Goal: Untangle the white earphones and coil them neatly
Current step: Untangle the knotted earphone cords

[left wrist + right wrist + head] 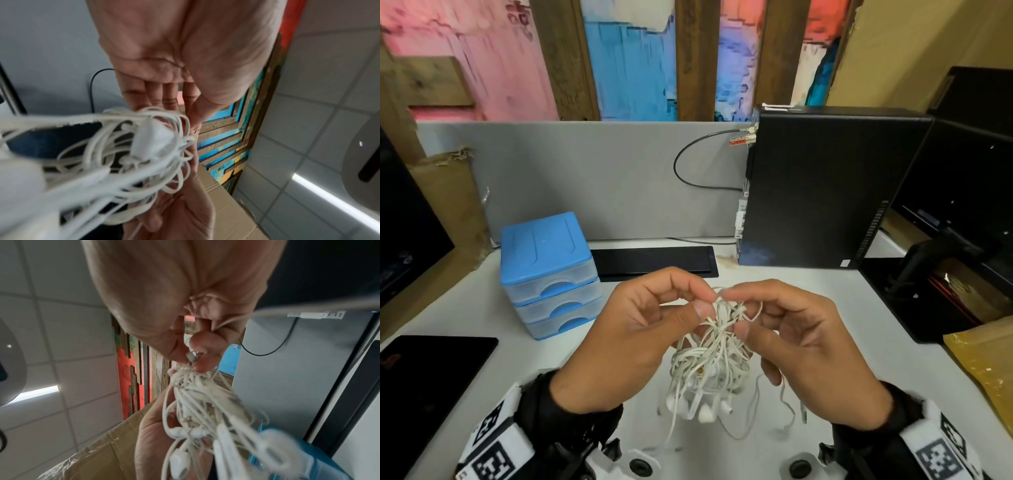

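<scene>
White earphones [710,356] — a dense knot of thin, rubbery cord, buds dangling — hang above the white desk [791,301], strands too snarled to trace. Left hand [643,329] and right hand [801,339] both pinch loops at the top. Far left, a blue plastic drawer unit [548,270].

Both hands, left [635,329] and right [804,337], are raised close together, fingertips pinching.

White desk [524,329] | blue three-drawer plastic organiser [549,274] at left | black computer tower [825,192] upright at right, dark cable [688,164] looping from it | grey partition [585,178] behind | black tablet [431,373] lying near left edge
</scene>
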